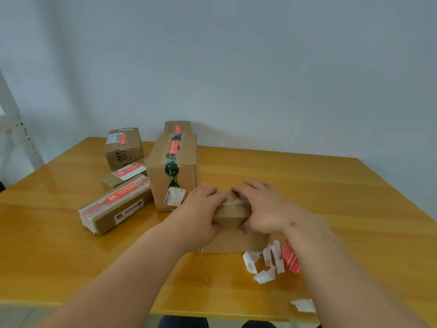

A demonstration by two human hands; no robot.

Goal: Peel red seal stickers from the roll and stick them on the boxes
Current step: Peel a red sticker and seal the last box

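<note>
Wooden table (307, 185), yellow-orange, glossy top, set against a pale wall (236, 55); a white metal frame (16, 129) stands at far left. Tall cardboard box (173, 171) upright near table centre, dark green printed tape down its front, red seal sticker (174, 147) on its top, white label low on its face. Left of it, a long flat box (115, 208) lying down, red-printed tape at its end and a red sticker across its top. Behind that, a smaller flat box (125, 174) with a white and red label, and a squat box (124, 147) with dark lettering and a red sticker. A further box (177, 127) shows behind the tall one, also with a red sticker. Nearest the person, a plain brown box (233, 233) in front centre, just right of the tall box. Left hand (201, 214) grips its left side, fingers curled over the top, thumb on the near face. Right hand (262, 209) grips the right side likewise, fingers bent over the top seam. No red sticker visible on this box; the top is mostly hidden. Sticker roll (291, 258), red strip, lies on the table just right of this box, partly under the right forearm. Curled white backing paper (264, 263) trails from it. One loose white scrap (303, 305) near the front table edge.
</note>
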